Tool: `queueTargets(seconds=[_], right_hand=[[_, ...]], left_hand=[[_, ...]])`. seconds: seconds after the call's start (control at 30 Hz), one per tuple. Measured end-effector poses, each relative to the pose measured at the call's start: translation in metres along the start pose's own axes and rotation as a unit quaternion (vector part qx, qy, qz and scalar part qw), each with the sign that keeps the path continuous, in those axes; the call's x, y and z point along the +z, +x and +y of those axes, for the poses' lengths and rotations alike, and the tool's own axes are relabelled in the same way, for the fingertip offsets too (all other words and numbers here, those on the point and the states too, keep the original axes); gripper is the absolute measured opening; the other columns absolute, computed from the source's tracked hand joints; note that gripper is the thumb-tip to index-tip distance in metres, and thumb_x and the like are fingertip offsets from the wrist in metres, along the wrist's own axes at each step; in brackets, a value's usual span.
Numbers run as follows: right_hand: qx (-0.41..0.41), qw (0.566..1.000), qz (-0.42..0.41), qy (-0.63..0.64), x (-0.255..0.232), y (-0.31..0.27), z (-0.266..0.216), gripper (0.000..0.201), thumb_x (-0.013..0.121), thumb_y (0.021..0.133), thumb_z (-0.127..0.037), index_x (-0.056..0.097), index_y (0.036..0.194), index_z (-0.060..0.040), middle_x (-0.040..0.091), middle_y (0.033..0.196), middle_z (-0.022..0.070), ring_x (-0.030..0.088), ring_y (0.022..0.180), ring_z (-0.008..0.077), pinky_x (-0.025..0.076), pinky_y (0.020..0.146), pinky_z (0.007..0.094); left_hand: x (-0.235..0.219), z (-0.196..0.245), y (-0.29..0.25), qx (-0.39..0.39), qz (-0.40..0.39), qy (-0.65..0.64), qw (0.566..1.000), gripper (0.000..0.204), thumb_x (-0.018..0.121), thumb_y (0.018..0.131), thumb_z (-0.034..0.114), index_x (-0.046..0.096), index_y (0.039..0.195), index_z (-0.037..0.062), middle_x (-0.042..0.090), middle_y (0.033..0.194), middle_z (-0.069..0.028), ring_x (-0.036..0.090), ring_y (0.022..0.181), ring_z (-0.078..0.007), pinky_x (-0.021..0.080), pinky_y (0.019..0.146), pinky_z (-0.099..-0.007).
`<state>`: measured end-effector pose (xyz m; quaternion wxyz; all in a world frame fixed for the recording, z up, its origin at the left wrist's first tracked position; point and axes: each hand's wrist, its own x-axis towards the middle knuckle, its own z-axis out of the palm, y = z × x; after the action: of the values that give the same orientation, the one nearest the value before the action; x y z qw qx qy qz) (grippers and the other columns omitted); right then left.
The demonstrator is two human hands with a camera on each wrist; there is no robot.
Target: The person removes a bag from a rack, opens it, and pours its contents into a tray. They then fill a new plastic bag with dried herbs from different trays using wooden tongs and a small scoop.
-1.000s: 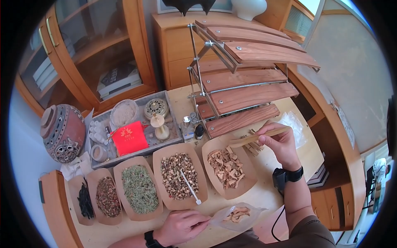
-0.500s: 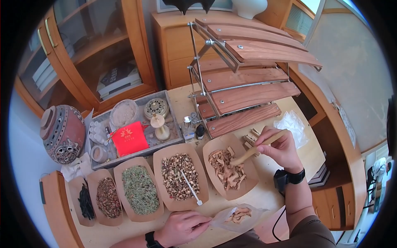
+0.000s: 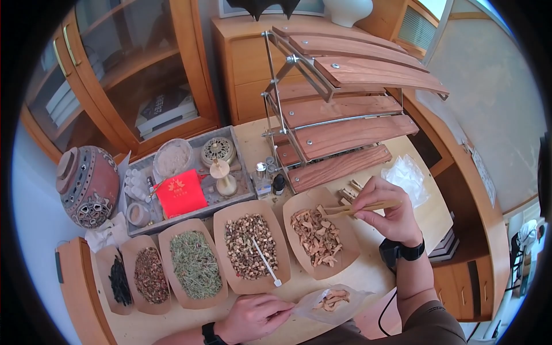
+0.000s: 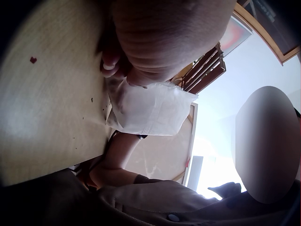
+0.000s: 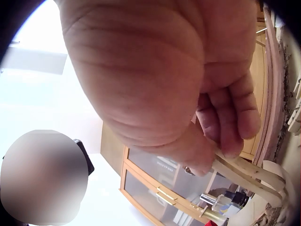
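Note:
Wooden tongs (image 3: 368,207) are pinched between the thumb and fingers of my right hand (image 3: 392,213), their tips at the upper right part of the rightmost paper tray (image 3: 349,261), which holds pale brown dried slices (image 3: 316,236). In the right wrist view the two tong arms (image 5: 249,179) extend from the fingertips down to the slices. My left hand (image 3: 256,316) pinches the edge of a translucent bag (image 3: 322,307) with some slices inside, near the table's front edge. The same bag (image 4: 150,108) hangs from the fingers in the left wrist view.
Several more paper trays stand leftward, holding mixed pieces (image 3: 250,247) with a white spoon (image 3: 266,261), green herbs (image 3: 194,263) and other dried material. Behind are a grey tray (image 3: 244,167) with a red pouch (image 3: 181,192), small bottles, a slatted wooden rack (image 3: 356,135) and a crumpled plastic bag (image 3: 407,178).
The tongs first dipped down into the slices, then moved up to the tray's upper right part. My right hand has turned with them. The left hand has barely moved.

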<state>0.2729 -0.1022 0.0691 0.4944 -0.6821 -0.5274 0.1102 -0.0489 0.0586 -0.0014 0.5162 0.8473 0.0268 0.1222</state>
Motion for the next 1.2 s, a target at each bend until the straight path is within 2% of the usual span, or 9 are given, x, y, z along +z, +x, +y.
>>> queueTargets(seconds=[0.07, 0.47, 0.6, 0.67, 0.87, 1.0, 1.07, 1.2], right_hand=[[-0.012, 0.999, -0.041, -0.014, -0.001, 0.000, -0.003, 0.019, 0.082, 0.080, 0.005, 0.079, 0.096, -0.0043, 0.069, 0.093, 0.0067, 0.066, 0.087, 0.0212, 0.052, 0.077, 0.0316], [-0.036, 0.993, -0.111, -0.023, -0.001, -0.002, -0.005, 0.020, 0.081, 0.078, 0.006, 0.080, 0.096, -0.0031, 0.070, 0.097, 0.0088, 0.068, 0.091, 0.0234, 0.055, 0.077, 0.0333], [-0.041, 0.995, -0.071, -0.049, 0.001, -0.002, -0.003, 0.021, 0.081, 0.078, 0.007, 0.080, 0.096, -0.0032, 0.070, 0.095, 0.0083, 0.068, 0.087, 0.0226, 0.055, 0.075, 0.0328], [-0.019, 0.999, -0.028, -0.035, 0.001, -0.002, -0.002, 0.021, 0.082, 0.077, 0.008, 0.080, 0.095, -0.0033, 0.070, 0.090, 0.0079, 0.068, 0.082, 0.0219, 0.054, 0.072, 0.0318], [0.020, 0.998, 0.034, -0.048, 0.000, -0.002, -0.002, 0.017, 0.082, 0.079, 0.007, 0.080, 0.093, -0.0028, 0.071, 0.087, 0.0072, 0.068, 0.077, 0.0182, 0.052, 0.068, 0.0293], [0.055, 0.997, 0.045, 0.020, 0.000, -0.003, 0.000, 0.013, 0.083, 0.081, 0.005, 0.079, 0.092, -0.0015, 0.070, 0.086, 0.0064, 0.066, 0.077, 0.0157, 0.052, 0.067, 0.0291], [0.084, 0.991, 0.019, 0.101, 0.003, -0.004, 0.005, 0.011, 0.083, 0.083, 0.003, 0.079, 0.093, 0.0000, 0.069, 0.086, 0.0063, 0.064, 0.078, 0.0147, 0.051, 0.067, 0.0284], [0.087, 0.992, -0.007, 0.094, 0.006, -0.003, 0.009, 0.012, 0.084, 0.084, 0.001, 0.079, 0.094, 0.0006, 0.068, 0.087, 0.0066, 0.063, 0.081, 0.0149, 0.052, 0.068, 0.0272]], left_hand=[[0.000, 0.000, 0.001, 0.007, 0.003, 0.003, 1.000, 0.015, 0.081, 0.084, 0.004, 0.080, 0.099, 0.0034, 0.076, 0.089, -0.0070, 0.071, 0.067, -0.0167, 0.057, 0.059, -0.0286], [0.000, -0.001, 0.000, 0.003, 0.003, -0.001, 1.000, 0.015, 0.082, 0.084, 0.005, 0.080, 0.100, 0.0035, 0.077, 0.089, -0.0068, 0.071, 0.067, -0.0167, 0.058, 0.059, -0.0285], [-0.001, 0.000, 0.001, 0.005, 0.000, 0.003, 1.000, 0.015, 0.082, 0.085, 0.005, 0.080, 0.100, 0.0035, 0.077, 0.089, -0.0068, 0.071, 0.067, -0.0168, 0.057, 0.059, -0.0287], [-0.001, 0.000, 0.001, 0.003, -0.003, 0.000, 1.000, 0.015, 0.082, 0.085, 0.005, 0.080, 0.100, 0.0036, 0.076, 0.088, -0.0068, 0.071, 0.067, -0.0169, 0.057, 0.059, -0.0290], [0.000, -0.001, 0.000, 0.011, 0.004, 0.004, 1.000, 0.015, 0.082, 0.084, 0.005, 0.080, 0.099, 0.0030, 0.076, 0.088, -0.0071, 0.071, 0.067, -0.0171, 0.057, 0.059, -0.0289], [0.000, 0.000, 0.001, 0.018, 0.015, 0.001, 1.000, 0.014, 0.082, 0.084, 0.005, 0.080, 0.098, 0.0027, 0.076, 0.087, -0.0074, 0.071, 0.067, -0.0173, 0.057, 0.059, -0.0289], [0.000, 0.001, 0.001, 0.015, 0.017, -0.001, 1.000, 0.014, 0.082, 0.084, 0.004, 0.080, 0.098, 0.0028, 0.076, 0.087, -0.0073, 0.071, 0.066, -0.0175, 0.057, 0.059, -0.0292], [0.000, 0.002, 0.001, 0.012, 0.013, 0.006, 1.000, 0.014, 0.082, 0.084, 0.005, 0.080, 0.097, 0.0030, 0.076, 0.087, -0.0071, 0.070, 0.065, -0.0177, 0.056, 0.058, -0.0293]])
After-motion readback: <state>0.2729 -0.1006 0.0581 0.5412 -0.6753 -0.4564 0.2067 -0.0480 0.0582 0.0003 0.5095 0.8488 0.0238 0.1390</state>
